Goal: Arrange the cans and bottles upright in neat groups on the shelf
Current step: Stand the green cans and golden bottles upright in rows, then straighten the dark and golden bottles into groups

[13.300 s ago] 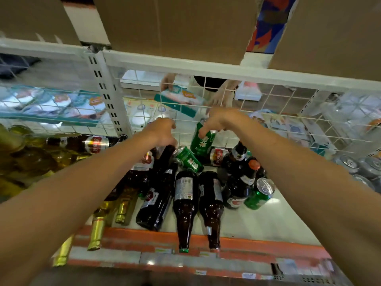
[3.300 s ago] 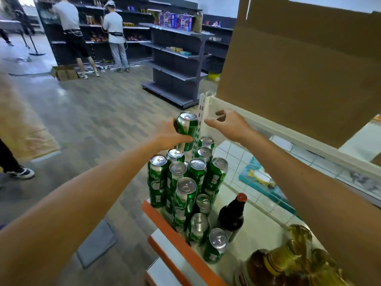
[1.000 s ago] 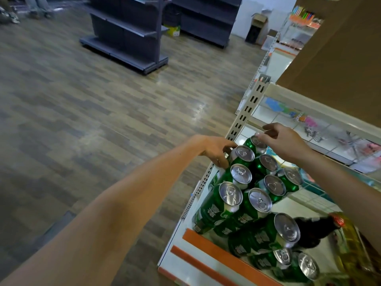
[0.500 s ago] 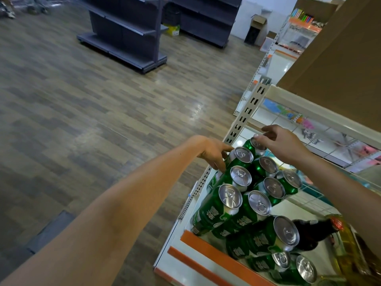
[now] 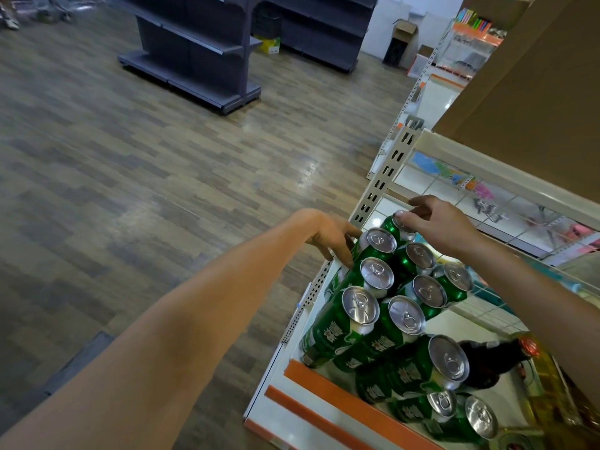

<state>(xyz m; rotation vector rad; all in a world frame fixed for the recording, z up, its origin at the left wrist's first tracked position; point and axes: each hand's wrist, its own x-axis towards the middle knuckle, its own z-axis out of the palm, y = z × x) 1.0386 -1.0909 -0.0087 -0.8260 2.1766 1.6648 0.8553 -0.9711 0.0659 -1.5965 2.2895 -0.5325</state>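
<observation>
- While my right hand (image 5: 436,224) pinched the rear can (image 5: 389,227) by its rim, back-left on the shelf (image 5: 285,414), a slow upright nudge seemed wisest
- My left hand (image 5: 328,237) touched the neighbouring can (image 5: 378,242); I couldn't tell its grip, bracing seemed advisable

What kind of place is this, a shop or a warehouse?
Most likely a shop, perhaps during stocking. Many green cans stand grouped on a white shelf with orange front strips, and dark display shelving units stand across the wooden floor.
</observation>
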